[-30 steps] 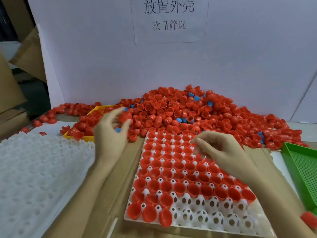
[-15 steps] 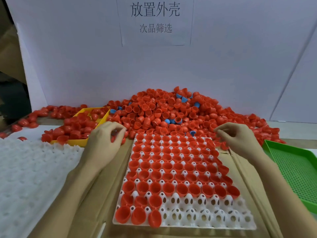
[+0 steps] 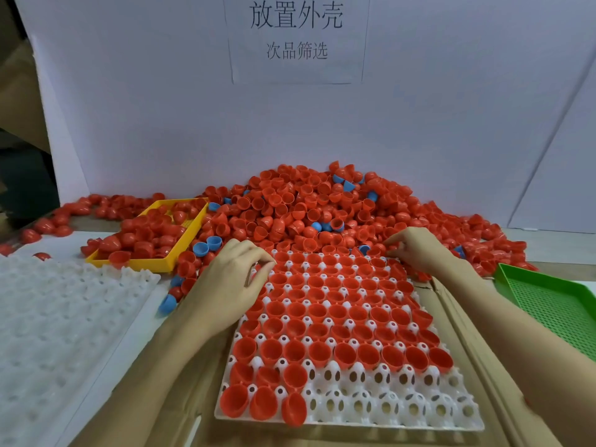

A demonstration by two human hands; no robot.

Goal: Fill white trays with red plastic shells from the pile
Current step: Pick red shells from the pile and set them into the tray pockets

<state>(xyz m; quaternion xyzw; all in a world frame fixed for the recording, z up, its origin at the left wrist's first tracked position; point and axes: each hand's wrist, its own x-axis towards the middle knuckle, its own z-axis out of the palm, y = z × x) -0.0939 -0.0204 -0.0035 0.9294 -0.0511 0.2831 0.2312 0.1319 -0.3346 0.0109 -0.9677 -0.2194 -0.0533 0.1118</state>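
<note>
head | white tray [image 3: 403,411] mostly filled with red shells [image 3: 317,309] | left hand [image 3: 232,285], right hand [image 3: 419,250] curled, grip unclear

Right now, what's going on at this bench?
A person is loading red shells into a white tray from the pile heaped against the back wall. Most pockets are filled; the empty ones are in the two nearest rows, toward the right. The left hand rests at the tray's far left edge, and the right hand is at the far right corner where the tray meets the pile. What either hand holds cannot be made out. An unfilled white tray waits on the left.
</note>
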